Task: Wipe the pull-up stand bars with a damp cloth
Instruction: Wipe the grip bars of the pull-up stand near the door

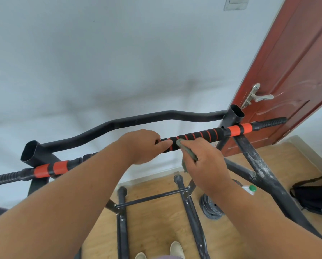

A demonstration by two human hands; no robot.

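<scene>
You wore a single wide-angle camera on your head. It looked forward and steeply down over the pull-up bar [197, 136], close at arm's reach, to the wooden floor [156, 217] and your shoes [177, 249] below, with a white wall [119, 62] ahead and a red door [296, 71] at the right edge.

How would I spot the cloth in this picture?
Find the black pull-up stand and follow its front bar with the orange and black padding to the middle. The cloth is the small grey-green rag held in the right hand, pressed against the padding beside the left hand.
</scene>
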